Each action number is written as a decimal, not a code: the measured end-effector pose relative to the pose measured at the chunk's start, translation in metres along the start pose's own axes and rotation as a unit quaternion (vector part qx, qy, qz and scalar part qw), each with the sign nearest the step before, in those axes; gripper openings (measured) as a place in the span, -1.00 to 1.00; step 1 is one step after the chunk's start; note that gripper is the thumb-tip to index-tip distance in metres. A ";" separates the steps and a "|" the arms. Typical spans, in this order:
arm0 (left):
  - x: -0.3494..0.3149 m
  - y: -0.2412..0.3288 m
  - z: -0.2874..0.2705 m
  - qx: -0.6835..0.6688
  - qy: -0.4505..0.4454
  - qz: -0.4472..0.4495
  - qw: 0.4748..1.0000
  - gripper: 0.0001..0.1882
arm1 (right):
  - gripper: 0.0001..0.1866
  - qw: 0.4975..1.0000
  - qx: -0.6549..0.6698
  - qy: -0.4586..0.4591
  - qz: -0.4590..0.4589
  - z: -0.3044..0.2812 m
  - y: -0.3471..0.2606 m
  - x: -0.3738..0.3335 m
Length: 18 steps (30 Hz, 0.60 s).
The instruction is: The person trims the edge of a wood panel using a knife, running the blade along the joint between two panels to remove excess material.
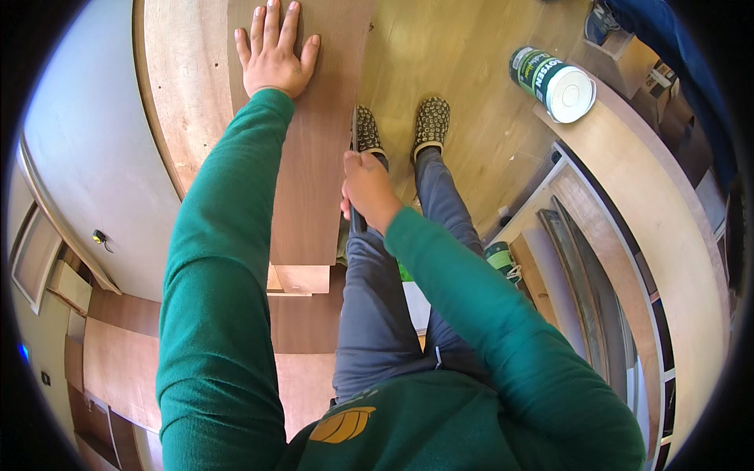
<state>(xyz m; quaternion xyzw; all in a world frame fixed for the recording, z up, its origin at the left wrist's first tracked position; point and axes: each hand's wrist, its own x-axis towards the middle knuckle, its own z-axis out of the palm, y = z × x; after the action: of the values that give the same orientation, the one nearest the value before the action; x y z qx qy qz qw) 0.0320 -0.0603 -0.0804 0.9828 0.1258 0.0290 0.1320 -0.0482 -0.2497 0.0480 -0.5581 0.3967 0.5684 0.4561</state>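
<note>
My left hand (pixel 275 59) lies flat with fingers spread on a brown wood-grain board (pixel 314 173). That arm reaches straight out over the board. At the board's right edge, my right hand (pixel 369 188) is closed around a slim tool with a dark handle (pixel 358 221). The handle's end pokes out below the fist, and a thin grey part shows above it along the edge. Most of the tool is hidden by my fingers, so its exact kind cannot be made out. A paler plywood strip (pixel 184 86) runs along the board's left side.
A green and white can (pixel 554 82) lies by the curved wooden counter (pixel 628 149) on the right. Long dark strips (pixel 577 275) rest inside the cabinet below. Another person's blue-clad leg (pixel 683 63) shows at upper right. A small yellow-black object (pixel 99 235) sits on the grey panel (pixel 102 118).
</note>
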 end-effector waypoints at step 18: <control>0.001 -0.001 0.000 0.004 0.001 0.008 1.000 -0.32 | -0.66 0.999 0.038 -0.001 -0.017 -0.087 0.008 0.006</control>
<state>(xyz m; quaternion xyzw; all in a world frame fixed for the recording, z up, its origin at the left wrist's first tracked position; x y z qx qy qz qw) 0.0327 -0.0595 -0.0810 0.9843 0.1183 0.0303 0.1273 -0.0322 -0.3346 0.0365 -0.5465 0.4081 0.5452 0.4874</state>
